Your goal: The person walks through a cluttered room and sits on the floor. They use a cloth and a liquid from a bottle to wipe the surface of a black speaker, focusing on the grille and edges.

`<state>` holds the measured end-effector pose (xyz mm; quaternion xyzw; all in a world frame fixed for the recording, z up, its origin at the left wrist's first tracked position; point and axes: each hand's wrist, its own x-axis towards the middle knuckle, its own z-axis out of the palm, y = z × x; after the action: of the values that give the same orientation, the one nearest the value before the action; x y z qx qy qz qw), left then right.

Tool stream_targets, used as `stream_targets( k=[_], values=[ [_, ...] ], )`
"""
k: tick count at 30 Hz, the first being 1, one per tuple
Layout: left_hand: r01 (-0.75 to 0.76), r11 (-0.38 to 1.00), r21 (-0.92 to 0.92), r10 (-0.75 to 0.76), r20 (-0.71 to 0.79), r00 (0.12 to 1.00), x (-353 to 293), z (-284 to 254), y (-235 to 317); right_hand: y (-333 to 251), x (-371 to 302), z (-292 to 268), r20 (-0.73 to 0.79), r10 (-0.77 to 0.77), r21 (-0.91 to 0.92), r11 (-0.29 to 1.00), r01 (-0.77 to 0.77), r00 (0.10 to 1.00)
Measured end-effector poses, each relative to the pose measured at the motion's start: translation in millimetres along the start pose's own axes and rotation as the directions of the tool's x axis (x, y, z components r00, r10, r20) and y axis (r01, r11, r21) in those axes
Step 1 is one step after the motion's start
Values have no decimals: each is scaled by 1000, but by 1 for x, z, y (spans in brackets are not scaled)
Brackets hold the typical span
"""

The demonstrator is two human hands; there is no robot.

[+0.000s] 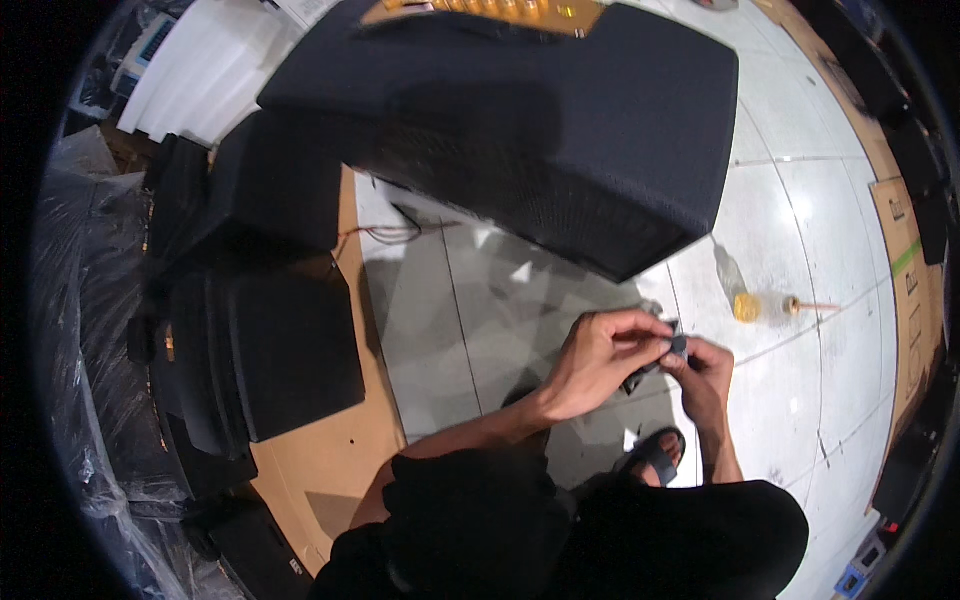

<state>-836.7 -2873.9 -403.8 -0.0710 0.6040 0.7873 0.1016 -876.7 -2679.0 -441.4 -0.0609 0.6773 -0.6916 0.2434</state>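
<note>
My left hand (604,362) reaches across from the left, thumb and fingers pinched on a small dark grey round piece (679,345). On the other side of it, my right hand (708,380) closes its thumb and fingertips on the same piece. What this piece is I cannot make out. Another small black part (634,382) shows just under the left fingers; whether the two are joined is hidden. Both hands are over the tiled floor, in front of a large black speaker cabinet (500,130) with a mesh-like front.
Right of the hands is a clear bottle (765,307) with yellow contents and a thin stick. A board with yellow pieces (510,12) rests on the cabinet. Black boxes (295,350) stand left on cardboard (380,400), with thin wires (400,234) behind. My sandalled foot (660,458) is below.
</note>
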Motion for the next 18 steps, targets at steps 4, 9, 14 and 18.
stream_targets(
  k=[4,9,14,18],
  values=[
    [-196,886,421,300,-195,934,-6,-25,29,-10,-4,1,-137,-104,56,992,113,985],
    [-169,603,780,792,-560,242,-3,-122,54,-25,1,-4,-391,-290,-30,953,303,873],
    [-185,766,616,581,-786,-211,-1,-309,108,-71,29,41,-172,-812,-199,583,788,557],
    [-228,845,484,444,-872,-205,35,-386,132,-98,41,58,-46,-932,-334,352,874,358]
  ],
)
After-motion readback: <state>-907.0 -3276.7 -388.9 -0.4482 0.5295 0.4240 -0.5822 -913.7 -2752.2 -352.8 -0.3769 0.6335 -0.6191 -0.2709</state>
